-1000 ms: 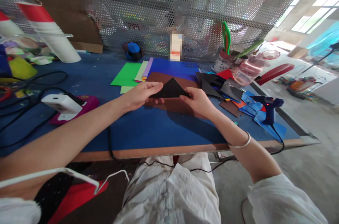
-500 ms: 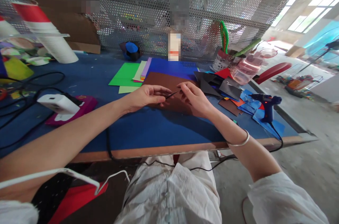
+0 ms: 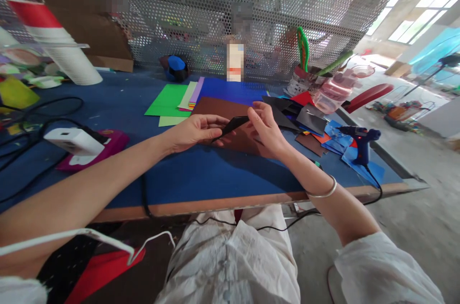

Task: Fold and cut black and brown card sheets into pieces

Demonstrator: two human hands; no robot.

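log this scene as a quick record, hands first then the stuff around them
left hand: pinches one end of the black piece between thumb and fingers
right hand: at the piece's other end; firmness of grip unclear
black piece: thin, tilted, right end higher in view
below the hands: brown sheet on the blue table
beyond the hands: blue sheet, with green sheet to its left
right side: dark scraps, blue glue gun showing a red light
left side: white adapter on purple block
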